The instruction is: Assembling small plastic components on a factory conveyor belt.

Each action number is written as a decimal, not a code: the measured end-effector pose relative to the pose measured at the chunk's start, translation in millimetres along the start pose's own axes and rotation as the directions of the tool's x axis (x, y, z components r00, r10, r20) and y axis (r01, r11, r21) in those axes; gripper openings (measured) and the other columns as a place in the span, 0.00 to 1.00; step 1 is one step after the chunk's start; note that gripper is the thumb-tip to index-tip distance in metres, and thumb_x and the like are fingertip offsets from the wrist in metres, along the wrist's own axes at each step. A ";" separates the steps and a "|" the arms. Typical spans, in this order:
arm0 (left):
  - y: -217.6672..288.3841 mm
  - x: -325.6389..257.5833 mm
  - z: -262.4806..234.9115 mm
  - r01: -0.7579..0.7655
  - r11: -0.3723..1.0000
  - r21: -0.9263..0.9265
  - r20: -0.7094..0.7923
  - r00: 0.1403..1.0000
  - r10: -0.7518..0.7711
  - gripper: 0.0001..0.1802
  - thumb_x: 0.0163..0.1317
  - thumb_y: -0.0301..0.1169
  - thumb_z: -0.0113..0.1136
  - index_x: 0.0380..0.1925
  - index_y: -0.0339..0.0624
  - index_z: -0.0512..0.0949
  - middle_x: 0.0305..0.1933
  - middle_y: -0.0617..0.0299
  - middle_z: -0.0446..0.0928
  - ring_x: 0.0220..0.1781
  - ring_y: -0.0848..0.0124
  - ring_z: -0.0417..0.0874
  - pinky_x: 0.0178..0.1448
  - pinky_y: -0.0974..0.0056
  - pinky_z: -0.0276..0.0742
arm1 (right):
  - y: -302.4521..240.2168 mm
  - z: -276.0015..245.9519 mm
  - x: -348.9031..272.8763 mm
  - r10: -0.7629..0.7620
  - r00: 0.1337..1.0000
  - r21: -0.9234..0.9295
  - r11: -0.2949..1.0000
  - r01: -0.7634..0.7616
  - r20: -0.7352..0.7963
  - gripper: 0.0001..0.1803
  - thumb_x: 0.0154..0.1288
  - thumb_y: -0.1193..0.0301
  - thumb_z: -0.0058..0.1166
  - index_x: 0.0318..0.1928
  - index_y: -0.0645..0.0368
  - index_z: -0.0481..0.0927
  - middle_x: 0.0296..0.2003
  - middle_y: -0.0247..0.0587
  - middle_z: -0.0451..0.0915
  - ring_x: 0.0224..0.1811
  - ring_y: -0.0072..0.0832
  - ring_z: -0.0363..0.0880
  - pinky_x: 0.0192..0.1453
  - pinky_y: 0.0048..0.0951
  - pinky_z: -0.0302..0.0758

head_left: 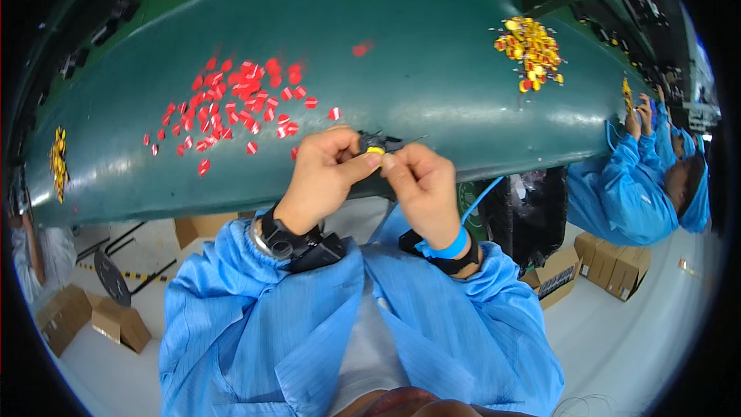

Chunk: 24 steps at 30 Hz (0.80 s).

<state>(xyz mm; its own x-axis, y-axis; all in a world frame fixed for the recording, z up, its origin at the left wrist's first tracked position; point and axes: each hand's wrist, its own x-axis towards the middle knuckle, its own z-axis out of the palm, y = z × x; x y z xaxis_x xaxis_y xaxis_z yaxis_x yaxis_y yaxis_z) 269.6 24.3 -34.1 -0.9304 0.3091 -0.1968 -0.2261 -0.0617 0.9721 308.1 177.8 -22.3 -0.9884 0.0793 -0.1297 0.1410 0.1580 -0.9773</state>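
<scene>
In the head view, hands together just by the near edge of the green table, about at its middle. Left hand with thumb and finger pinched on a small dark piece with a round yellow part. Right hand with fingertips at the same piece, too small to tell how tight. Probably best to keep the left pinch still, push gently with the right, and work over the table in case of a drop. Loose on the table's left half, many red pieces; near its right end, a yellow and red heap. Under its near edge, toward the right, a shiny black bag, insides hidden. On the floor below its left end, brown boxes; below its right end, more cartons, insides not clear.
</scene>
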 end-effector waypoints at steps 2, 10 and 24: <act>3.9 -0.3 -4.6 0.000 1.000 0.005 0.013 1.000 0.000 0.13 0.57 0.24 0.62 0.17 0.41 0.69 0.20 0.71 0.68 0.22 0.84 0.66 0.25 0.75 0.58 | -1.5 -4.4 4.8 0.008 0.996 -0.020 1.000 -0.007 0.087 0.09 0.63 0.72 0.55 0.27 0.64 0.75 0.17 0.27 0.68 0.21 0.14 0.60 0.23 0.22 0.60; 84.0 77.2 -61.7 -0.408 0.654 0.637 0.083 0.880 0.468 0.08 0.55 0.26 0.62 0.25 0.33 0.74 0.29 0.62 0.74 0.32 0.76 0.75 0.36 0.68 0.71 | -15.0 -151.5 131.3 -0.489 0.863 -0.868 0.476 0.143 -0.126 0.10 0.55 0.70 0.58 0.38 0.61 0.80 0.34 0.45 0.79 0.36 0.38 0.79 0.38 0.38 0.75; 74.9 303.4 -108.9 -0.196 0.110 0.974 0.126 0.881 0.455 0.15 0.51 0.30 0.64 0.40 0.37 0.80 0.44 0.52 0.77 0.50 0.53 0.76 0.55 0.58 0.71 | -6.1 -184.1 224.7 -0.485 0.862 -0.777 0.597 0.201 -0.150 0.02 0.57 0.77 0.53 0.32 0.61 0.77 0.33 0.45 0.79 0.30 0.37 0.79 0.34 0.33 0.78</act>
<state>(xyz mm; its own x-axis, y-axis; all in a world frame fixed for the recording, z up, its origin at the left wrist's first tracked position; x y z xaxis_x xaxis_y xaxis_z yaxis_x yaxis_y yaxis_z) -61.1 10.1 -34.8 -0.8866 0.3641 0.2853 0.4387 0.8573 0.2694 95.7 375.9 -14.6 -0.9116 0.1389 0.3869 -0.0703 0.8746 -0.4797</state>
